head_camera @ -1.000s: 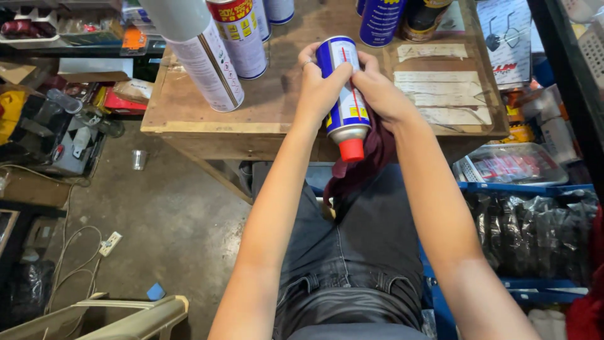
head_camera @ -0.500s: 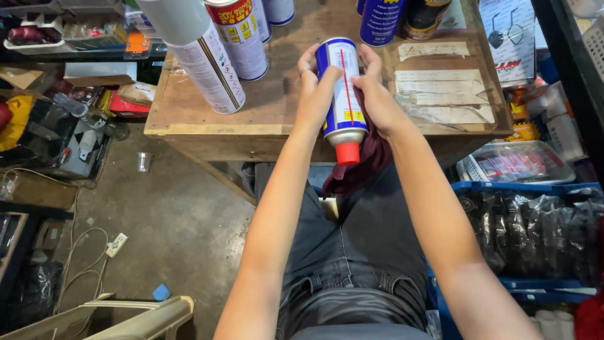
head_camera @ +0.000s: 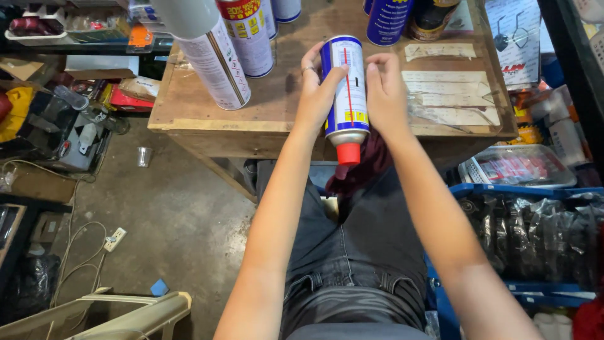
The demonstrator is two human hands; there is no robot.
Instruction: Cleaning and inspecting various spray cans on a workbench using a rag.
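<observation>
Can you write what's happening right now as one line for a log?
left hand: holds blue spray can | right hand: touches can | can: red cap toward lap | under it: dark red cloth | behind: wooden table

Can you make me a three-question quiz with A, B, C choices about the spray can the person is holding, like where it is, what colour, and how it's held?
1. Where is the can?
A on the floor
B over the table edge
C in a crate

2. What colour is its cap?
A red
B green
C black

3. How is it held?
A one hand
B both hands
C not held

Answers: B, it hangs above the wooden edge; A, the cap pointing at the person is red; B, the left hand and right hand flank it.
</observation>
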